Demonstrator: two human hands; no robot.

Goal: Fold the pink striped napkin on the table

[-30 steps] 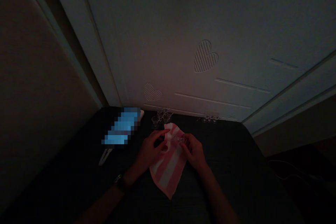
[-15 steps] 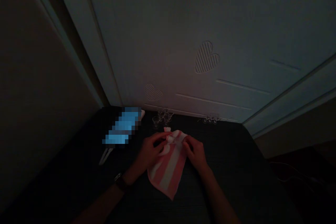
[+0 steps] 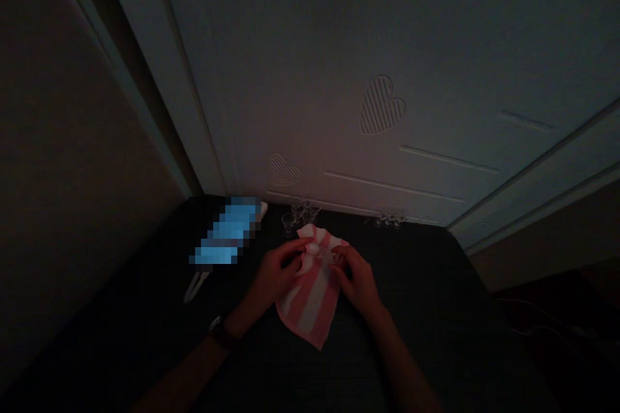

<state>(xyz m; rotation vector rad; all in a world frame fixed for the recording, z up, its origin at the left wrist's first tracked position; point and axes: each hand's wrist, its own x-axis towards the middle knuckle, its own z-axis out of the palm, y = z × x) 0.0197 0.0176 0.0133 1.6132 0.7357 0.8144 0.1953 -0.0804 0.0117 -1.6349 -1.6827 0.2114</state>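
Dull brown fills the far left, a shadowed wall (image 3: 58,206) slanting down to a black tabletop (image 3: 145,310). Next along, here's the brightest spot in this dim scene: a device (image 3: 227,232), its blue screen blurred into blocks, lying at a slant with a pale strap (image 3: 196,285) at its near end. Moving right, a dark band (image 3: 223,334) circles the left wrist, and there's the left hand (image 3: 281,266), thumb and forefinger slightly parted, the edge of the cloth pinched in the gap. Behind it, a cluster of small clear cups (image 3: 300,214) stands near the foot of a pale panel (image 3: 290,77), below a ribbed heart (image 3: 284,170).

Centre stage, between both hands, is the pink-and-white striped cloth (image 3: 310,303), bunched at the top, one corner hanging towards the person. A clear piece (image 3: 334,258) glints against it, its shape hard to make out in this gloom. The right hand (image 3: 356,274) has its thumb and fingers nearly together around that piece, right up against the fabric.

Further right, a larger heart (image 3: 382,105) marks the panel, more clear pieces (image 3: 390,219) sit in a row along its base, and a thin pale cable (image 3: 526,303) curls beyond the table's edge.
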